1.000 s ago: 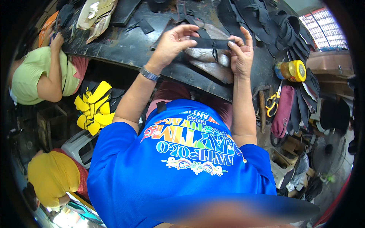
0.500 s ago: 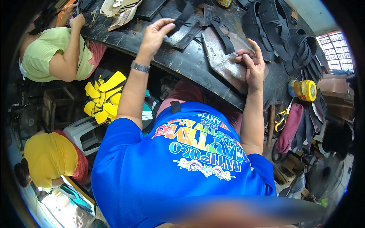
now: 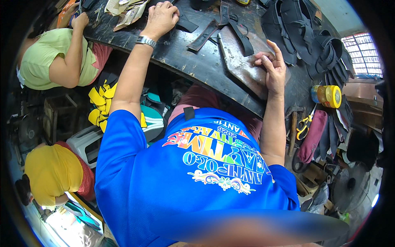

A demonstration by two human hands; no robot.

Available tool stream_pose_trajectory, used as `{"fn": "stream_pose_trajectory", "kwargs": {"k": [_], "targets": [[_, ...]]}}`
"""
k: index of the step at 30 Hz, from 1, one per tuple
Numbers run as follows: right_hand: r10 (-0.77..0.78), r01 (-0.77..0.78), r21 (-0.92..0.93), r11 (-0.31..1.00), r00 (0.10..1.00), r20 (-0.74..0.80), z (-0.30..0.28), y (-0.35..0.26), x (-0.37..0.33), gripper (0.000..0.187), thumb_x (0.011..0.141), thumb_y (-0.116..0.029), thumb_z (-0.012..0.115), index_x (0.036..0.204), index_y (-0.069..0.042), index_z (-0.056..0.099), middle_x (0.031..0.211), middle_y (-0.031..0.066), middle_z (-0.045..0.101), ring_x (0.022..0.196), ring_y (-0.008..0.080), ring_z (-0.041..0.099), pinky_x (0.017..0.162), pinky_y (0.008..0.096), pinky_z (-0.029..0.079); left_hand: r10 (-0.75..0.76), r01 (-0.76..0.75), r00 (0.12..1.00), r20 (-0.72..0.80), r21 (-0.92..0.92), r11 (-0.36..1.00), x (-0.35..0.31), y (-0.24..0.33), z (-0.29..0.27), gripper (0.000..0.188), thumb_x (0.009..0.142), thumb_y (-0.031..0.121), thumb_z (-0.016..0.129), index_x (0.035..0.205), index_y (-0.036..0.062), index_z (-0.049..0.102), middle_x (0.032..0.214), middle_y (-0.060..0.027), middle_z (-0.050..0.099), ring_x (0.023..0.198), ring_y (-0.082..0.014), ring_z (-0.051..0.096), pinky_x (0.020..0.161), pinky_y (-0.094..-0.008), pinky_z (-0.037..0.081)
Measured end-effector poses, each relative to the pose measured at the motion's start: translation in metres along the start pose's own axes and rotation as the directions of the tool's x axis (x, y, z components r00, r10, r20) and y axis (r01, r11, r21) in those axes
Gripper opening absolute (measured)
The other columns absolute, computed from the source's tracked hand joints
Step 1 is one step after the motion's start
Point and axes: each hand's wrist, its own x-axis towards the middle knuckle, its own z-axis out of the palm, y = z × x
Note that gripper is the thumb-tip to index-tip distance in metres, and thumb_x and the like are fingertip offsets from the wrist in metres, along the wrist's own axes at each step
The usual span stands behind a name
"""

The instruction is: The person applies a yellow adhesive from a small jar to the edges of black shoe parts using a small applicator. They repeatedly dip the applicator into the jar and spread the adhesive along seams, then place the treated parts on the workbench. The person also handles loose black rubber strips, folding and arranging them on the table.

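Hands are seen from the head view at a dark workbench (image 3: 193, 66): the left hand (image 3: 162, 16) is laid knuckles-up on the far side of the bench, fingers curled together beside a black strap (image 3: 205, 35), though whether anything is gripped cannot be told. The right hand (image 3: 273, 68) is rested on a flat brown sole piece (image 3: 240, 64) lying near the bench's front edge, fingers loosely bent and slightly spread, fingertips touching its surface. A yellow-lidded jar (image 3: 327, 95) is stood further right, and a person in a green shirt (image 3: 49, 57) is seated at the left end.
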Motion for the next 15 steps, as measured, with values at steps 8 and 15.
{"fn": "stream_pose_trajectory", "kwargs": {"k": [8, 15], "targets": [[-0.244, 0.088, -0.702, 0.706, 0.962, -0.125, 0.031, 0.012, 0.013, 0.057, 0.083, -0.012, 0.078, 0.136, -0.010, 0.055, 0.087, 0.0057, 0.070, 0.075, 0.0139, 0.066, 0.069, 0.0280, 0.053, -0.203, 0.154, 0.938, -0.281, -0.185, 0.970, -0.004, 0.027, 0.003, 0.030, 0.090, 0.011, 0.062, 0.119, 0.0191, 0.067, 0.108, -0.0106, 0.061, 0.100, -0.0325, 0.061, 0.086, -0.0449, 0.050], [-0.269, 0.064, -0.883, 0.464, 0.960, -0.072, 0.048, 0.023, 0.023, 0.063, 0.080, -0.010, 0.078, 0.139, -0.013, 0.055, 0.091, 0.0074, 0.069, 0.082, 0.0181, 0.065, 0.077, 0.0332, 0.053, -0.230, 0.094, 0.972, -0.052, -0.808, 0.581, -0.017, 0.102, -0.047, 0.015, 0.092, 0.015, 0.069, 0.102, 0.0055, 0.075, 0.097, -0.0109, 0.072, 0.083, -0.0222, 0.069, 0.074, -0.0313, 0.054]]}}
